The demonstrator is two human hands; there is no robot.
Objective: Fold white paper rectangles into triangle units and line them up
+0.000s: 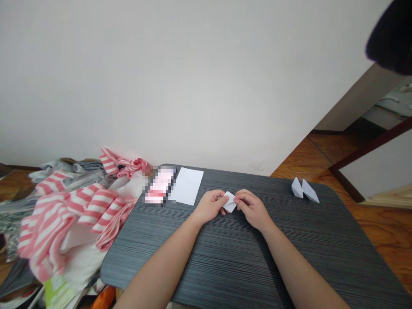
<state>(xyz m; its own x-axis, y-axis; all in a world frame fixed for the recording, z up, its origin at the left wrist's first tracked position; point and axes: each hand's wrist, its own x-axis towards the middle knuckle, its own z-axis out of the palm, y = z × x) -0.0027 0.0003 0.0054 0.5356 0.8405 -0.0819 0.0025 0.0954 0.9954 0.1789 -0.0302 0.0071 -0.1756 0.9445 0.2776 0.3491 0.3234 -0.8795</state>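
Between my two hands, over the middle of the dark table (225,262), is a small folded piece of white paper (229,205). My left hand (210,206) pinches its left side, the thumb lying on top and the fingers underneath. My right hand (252,208) grips the right edge between thumb and fingertips. Some of the paper is hidden behind the fingers. To the left lies a flat stack or sheet of white paper (188,185). A folded white paper shape with two pointed parts (309,191) stands near the table's right end.
A blurred-out, phone-like object (159,186) lies beside the white paper at the far left of the table. Red-and-white striped cloth (54,219) and other clutter are heaped left of the table. A white wall (193,86) rises behind it. Wooden floor (383,219) shows on the right.
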